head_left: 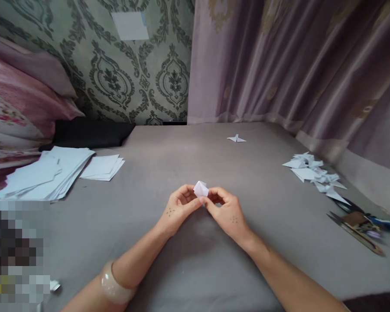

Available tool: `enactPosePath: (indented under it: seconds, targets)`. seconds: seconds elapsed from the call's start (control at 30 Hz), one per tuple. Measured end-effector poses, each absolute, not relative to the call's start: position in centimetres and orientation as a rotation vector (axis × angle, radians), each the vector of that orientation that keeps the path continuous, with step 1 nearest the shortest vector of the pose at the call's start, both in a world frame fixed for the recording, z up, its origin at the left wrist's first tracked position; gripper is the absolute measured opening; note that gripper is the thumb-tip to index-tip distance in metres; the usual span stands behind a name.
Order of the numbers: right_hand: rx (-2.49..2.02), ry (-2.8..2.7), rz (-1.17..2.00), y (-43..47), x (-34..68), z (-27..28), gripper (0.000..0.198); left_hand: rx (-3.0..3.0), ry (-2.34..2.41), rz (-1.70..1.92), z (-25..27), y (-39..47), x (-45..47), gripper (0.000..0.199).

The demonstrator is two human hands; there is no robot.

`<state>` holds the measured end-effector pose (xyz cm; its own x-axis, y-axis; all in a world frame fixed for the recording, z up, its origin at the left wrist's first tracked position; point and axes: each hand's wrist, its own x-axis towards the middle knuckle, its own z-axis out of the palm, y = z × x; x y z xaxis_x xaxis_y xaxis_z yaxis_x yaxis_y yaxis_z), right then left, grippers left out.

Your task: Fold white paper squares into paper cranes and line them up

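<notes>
A small piece of folded white paper (200,189) is pinched between my two hands, above the middle of the grey cloth surface (169,151). My left hand (181,206) grips its left side with thumb and fingers. From the right, my right hand (225,210) holds the other side, and both thumbs meet at its lower edge. The paper has a pointed, creased shape. Parts of the fingertips are hidden behind it. Small dark dots mark the backs of both hands, and a pale bangle (115,286) circles my left forearm.
At left lie a large stack of white sheets (48,173) and a smaller pile of white paper (102,167). Folded paper pieces (312,171) are heaped at right, near scissors (354,232). One folded paper bird shape (236,138) sits at the back. Curtains (247,65) hang behind.
</notes>
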<state>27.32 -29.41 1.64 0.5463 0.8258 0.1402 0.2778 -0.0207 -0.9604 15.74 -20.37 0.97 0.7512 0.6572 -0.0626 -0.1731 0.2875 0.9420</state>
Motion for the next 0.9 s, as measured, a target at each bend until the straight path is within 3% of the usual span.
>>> enactPosePath:
  seconds: [0.13, 0.3, 0.47, 0.8, 0.9]
  targets:
    - [-1.566, -0.994, 0.528, -29.5, 27.2, 1.8, 0.012, 1.145, 0.537, 0.591, 0.7, -20.2, 15.8, 0.016]
    - [-1.479, -0.878, 0.666, -29.6, 27.6, 2.2, 0.036, 1.026, 0.472, 0.536, 0.9, -20.3, 15.8, 0.016]
    - [-1.393, -0.935, 0.805, -29.8, 28.0, 3.0, 0.021, 1.075, 0.443, 0.482, 1.1, -20.4, 15.7, 0.018]
    - [-1.562, -1.055, 0.56, -29.5, 28.7, 1.8, 0.017, 1.212, 0.514, 0.559, 1.4, -20.2, 15.7, 0.027]
    - [-1.581, -1.111, 0.55, -29.6, 28.8, 2.0, 0.016, 1.216, 0.559, 0.543, 1.3, -20.0, 15.7, 0.021]
